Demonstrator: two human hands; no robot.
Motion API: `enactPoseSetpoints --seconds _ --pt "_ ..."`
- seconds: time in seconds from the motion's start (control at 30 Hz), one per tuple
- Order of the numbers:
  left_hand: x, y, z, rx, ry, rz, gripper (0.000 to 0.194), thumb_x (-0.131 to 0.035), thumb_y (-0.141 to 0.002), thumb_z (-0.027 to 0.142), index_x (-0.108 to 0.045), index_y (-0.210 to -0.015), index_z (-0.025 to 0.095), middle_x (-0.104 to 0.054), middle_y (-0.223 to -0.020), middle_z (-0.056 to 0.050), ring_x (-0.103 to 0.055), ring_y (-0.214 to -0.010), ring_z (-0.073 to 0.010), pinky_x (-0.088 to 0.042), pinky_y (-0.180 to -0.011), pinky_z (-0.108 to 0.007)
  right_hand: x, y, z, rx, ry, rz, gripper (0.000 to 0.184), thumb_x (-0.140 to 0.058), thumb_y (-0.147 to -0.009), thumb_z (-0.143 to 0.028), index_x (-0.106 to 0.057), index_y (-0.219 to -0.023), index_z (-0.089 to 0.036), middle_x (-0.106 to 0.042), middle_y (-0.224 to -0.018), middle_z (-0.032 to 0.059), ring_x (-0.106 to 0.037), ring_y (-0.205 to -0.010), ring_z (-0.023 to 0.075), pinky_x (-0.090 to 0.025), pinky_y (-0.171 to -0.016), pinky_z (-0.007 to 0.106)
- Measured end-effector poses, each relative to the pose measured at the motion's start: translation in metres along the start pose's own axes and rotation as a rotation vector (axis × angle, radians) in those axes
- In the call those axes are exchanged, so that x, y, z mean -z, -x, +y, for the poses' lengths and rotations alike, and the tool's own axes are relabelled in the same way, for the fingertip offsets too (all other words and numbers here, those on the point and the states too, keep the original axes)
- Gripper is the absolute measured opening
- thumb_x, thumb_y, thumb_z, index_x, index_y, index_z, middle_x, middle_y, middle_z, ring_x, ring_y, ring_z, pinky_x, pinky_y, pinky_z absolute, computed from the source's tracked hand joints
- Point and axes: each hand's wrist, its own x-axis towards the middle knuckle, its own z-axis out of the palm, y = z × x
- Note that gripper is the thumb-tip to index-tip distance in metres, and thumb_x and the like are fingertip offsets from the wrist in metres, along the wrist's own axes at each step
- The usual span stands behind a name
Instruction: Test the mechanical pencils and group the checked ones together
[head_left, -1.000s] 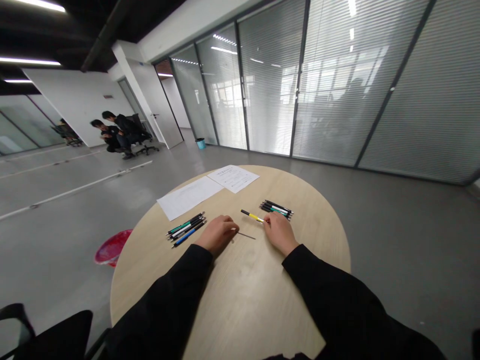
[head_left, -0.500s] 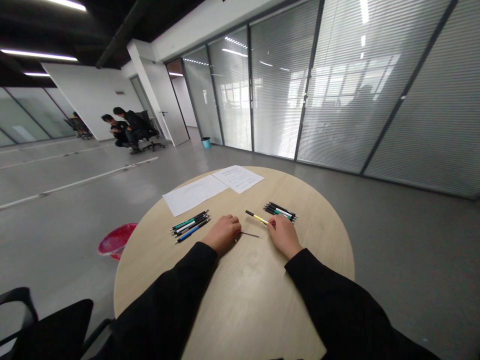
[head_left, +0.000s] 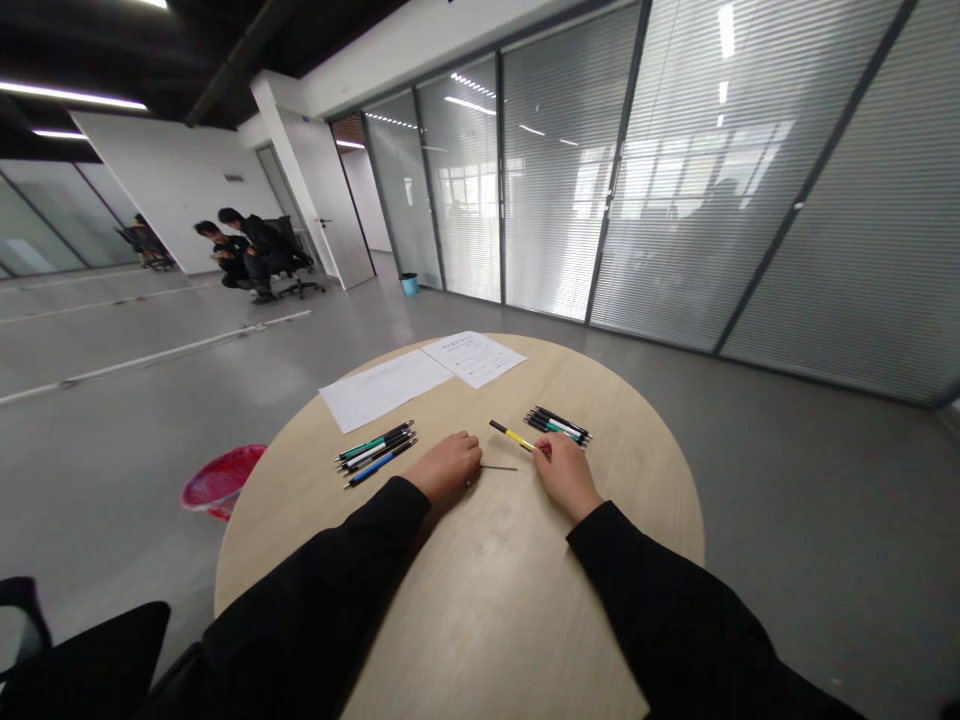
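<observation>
My right hand (head_left: 564, 474) is closed, fingertips pinching a yellow and black pen (head_left: 512, 434) that points up and to the left. Its lower end is hidden in my fingers. My left hand (head_left: 450, 464) rests on the table with fingers curled together. From under those fingertips a thin dark rod (head_left: 499, 468), like a pen refill, sticks out to the right. A small shiny bit shows beneath my left palm, too small to name. Left of that hand lies a group of several pens (head_left: 377, 452) in green, white, black and blue. Another pen group (head_left: 556, 423) lies just beyond my right hand.
Two paper sheets (head_left: 386, 388) lie at the far side of the round wooden table (head_left: 480, 600). A red basin (head_left: 223, 482) and a black chair (head_left: 97, 650) stand at the left. Further off are a small blue bin (head_left: 409, 283) and two people (head_left: 251, 250).
The view has shifted slightly. The yellow pen and thin rod remain at the hands, with the rod turned a little toward level. The pen groups have not moved on the table.
</observation>
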Motion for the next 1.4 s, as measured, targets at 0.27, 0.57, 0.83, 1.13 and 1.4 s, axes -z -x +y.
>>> enactPoseSetpoints --seconds 0.27,0.57,0.83,1.13,1.4 --pt "0.004 0.001 -0.002 0.03 0.032 0.065 0.016 -0.05 -0.086 0.011 -0.059 -0.074 0.016 -0.059 -0.08 -0.009 -0.051 -0.076 -0.0207 -0.041 -0.072 -0.034 -0.001 -0.002 0.004 -0.026 -0.071 0.029 0.013 -0.053 -0.084 -0.022 -0.065 -0.08 -0.017 -0.066 -0.081 0.0064 -0.058 -0.079 0.0205 -0.043 -0.073 0.031" --pt "0.008 0.023 -0.011 0.279 0.157 0.217 0.019 -0.045 -0.073 0.001 -0.054 -0.075 0.019 -0.057 -0.071 -0.003 -0.051 -0.066 -0.0171 -0.039 -0.064 -0.029 0.006 -0.009 0.007 -0.117 -0.355 0.116 0.016 -0.055 -0.082 -0.031 -0.063 -0.086 -0.018 -0.069 -0.081 0.0055 -0.062 -0.073 0.0197 -0.047 -0.071 0.031" --pt "0.005 0.04 -0.023 0.524 0.492 0.501 0.02 -0.053 -0.08 0.019 -0.064 -0.096 0.017 -0.068 -0.077 -0.002 -0.063 -0.071 -0.0157 -0.048 -0.074 -0.029 0.004 -0.01 0.012 -0.12 -0.425 0.131 0.019 -0.057 -0.081 -0.036 -0.063 -0.086 -0.018 -0.068 -0.078 0.0053 -0.06 -0.069 0.0193 -0.047 -0.069 0.032" --pt "-0.013 0.05 -0.037 0.639 0.797 0.611 0.024 -0.06 -0.078 0.033 -0.071 -0.089 0.015 -0.074 -0.081 -0.007 -0.068 -0.074 -0.0182 -0.053 -0.072 -0.029 0.004 -0.011 0.009 -0.057 -0.484 0.052 0.019 -0.056 -0.082 -0.037 -0.063 -0.085 -0.019 -0.069 -0.081 0.0051 -0.061 -0.071 0.0196 -0.048 -0.069 0.032" --pt "-0.008 0.047 -0.032 0.619 0.809 0.59 0.025 -0.061 -0.078 0.034 -0.072 -0.088 0.014 -0.074 -0.078 -0.007 -0.067 -0.071 -0.0173 -0.052 -0.07 -0.028 0.005 -0.009 0.006 -0.039 -0.467 0.027 0.019 -0.054 -0.084 -0.035 -0.064 -0.086 -0.019 -0.069 -0.081 0.0045 -0.06 -0.071 0.0191 -0.046 -0.069 0.031"
